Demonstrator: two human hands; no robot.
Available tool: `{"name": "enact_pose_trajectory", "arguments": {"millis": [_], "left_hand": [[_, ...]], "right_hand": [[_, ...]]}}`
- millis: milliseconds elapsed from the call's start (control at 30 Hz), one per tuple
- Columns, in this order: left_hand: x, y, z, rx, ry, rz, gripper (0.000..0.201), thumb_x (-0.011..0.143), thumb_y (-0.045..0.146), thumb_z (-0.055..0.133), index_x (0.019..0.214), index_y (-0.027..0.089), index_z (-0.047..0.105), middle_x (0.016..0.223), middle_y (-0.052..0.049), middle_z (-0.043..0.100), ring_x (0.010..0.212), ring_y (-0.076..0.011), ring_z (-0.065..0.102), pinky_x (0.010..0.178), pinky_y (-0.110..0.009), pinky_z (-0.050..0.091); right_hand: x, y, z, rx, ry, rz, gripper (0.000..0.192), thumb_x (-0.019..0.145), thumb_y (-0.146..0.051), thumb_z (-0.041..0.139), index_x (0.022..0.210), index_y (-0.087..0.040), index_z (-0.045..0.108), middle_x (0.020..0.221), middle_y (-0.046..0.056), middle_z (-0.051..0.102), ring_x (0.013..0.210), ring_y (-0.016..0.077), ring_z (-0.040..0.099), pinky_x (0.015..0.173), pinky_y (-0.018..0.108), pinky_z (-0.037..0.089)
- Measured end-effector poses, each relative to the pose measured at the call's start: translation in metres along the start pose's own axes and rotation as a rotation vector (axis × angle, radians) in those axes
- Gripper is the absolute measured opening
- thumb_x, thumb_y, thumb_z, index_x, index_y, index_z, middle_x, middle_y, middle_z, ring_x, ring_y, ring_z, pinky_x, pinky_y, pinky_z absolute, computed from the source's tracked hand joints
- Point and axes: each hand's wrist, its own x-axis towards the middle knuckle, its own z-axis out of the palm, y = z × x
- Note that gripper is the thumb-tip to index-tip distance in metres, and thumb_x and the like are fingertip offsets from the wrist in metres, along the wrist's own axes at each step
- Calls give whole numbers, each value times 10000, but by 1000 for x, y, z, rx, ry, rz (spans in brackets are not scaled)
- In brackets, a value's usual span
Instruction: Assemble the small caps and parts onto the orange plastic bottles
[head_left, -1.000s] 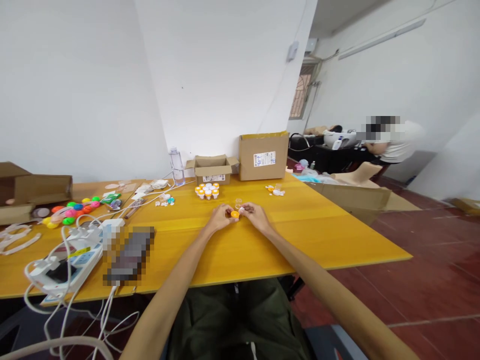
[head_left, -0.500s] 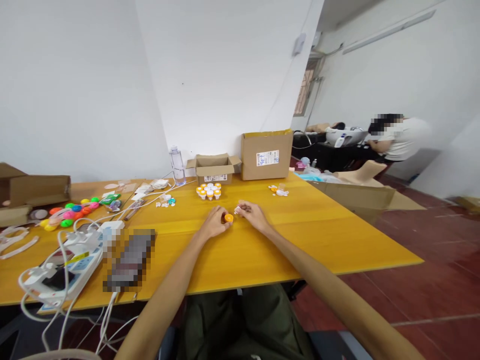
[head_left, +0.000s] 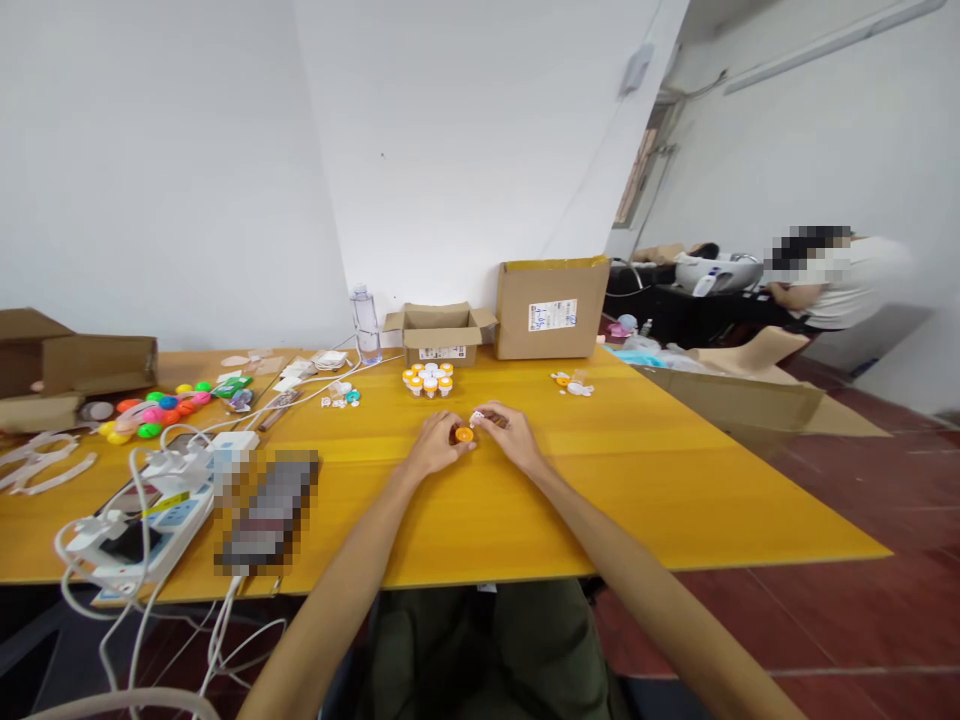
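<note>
My left hand point(head_left: 437, 443) is closed around a small round orange piece point(head_left: 465, 435), whose flat face points up. Beside it, my right hand point(head_left: 510, 432) pinches a small white piece point(head_left: 477, 418) between thumb and fingertips, right above the orange one. The white piece is too small for me to make out its kind. Both hands are just over the yellow wooden table point(head_left: 600, 500). Beyond them stands a cluster of small white and orange capped containers point(head_left: 428, 380). Loose orange and white bits point(head_left: 574, 383) lie to the right of that cluster.
An open small carton point(head_left: 442, 350) and a larger closed box point(head_left: 553, 310) stand against the wall. A clear bottle point(head_left: 366, 325) is left of them. Left lie colourful balls point(head_left: 161, 412), a power strip point(head_left: 176, 515) with cables and a phone point(head_left: 271, 510). A person point(head_left: 840, 280) sits far right.
My view has shifted slightly left, so the scene sits further right. The right hand's white piece has come closer to the orange piece, now over its edge.
</note>
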Motion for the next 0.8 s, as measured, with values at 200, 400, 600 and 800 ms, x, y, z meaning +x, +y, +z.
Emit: {"name": "enact_pose_trajectory", "arguments": {"millis": [200, 400, 600, 800], "left_hand": [[2, -1, 0, -39, 29, -7, 170, 700, 278, 768, 780, 215, 631, 804, -8, 609, 839, -208, 557, 839, -353, 447], [1, 0, 1, -66, 45, -4, 175, 679, 273, 783, 736, 208, 631, 772, -11, 610, 819, -215, 558, 815, -356, 449], [1, 0, 1, -31, 38, 0, 196, 675, 293, 801, 754, 210, 642, 782, -19, 623, 846, -229, 563, 820, -362, 442], [3, -3, 2, 5, 27, 16, 197, 694, 321, 793, 779, 213, 652, 785, -23, 629, 847, -229, 559, 828, -365, 445]], "right_hand": [[-3, -1, 1, -60, -73, -49, 212, 792, -425, 664, 840, -238, 751, 811, 35, 746, 751, 206, 673, 690, 323, 534], [-7, -3, 1, -121, -131, -99, 214, 832, -409, 647, 900, -245, 766, 847, 41, 752, 769, 207, 675, 684, 321, 532], [-8, -5, 4, -139, -131, -89, 189, 836, -390, 635, 889, -252, 751, 852, 37, 754, 761, 204, 672, 702, 323, 538], [-8, -7, 3, -171, -132, -125, 144, 836, -342, 645, 868, -257, 757, 868, 40, 756, 781, 211, 674, 778, 354, 534]]}}
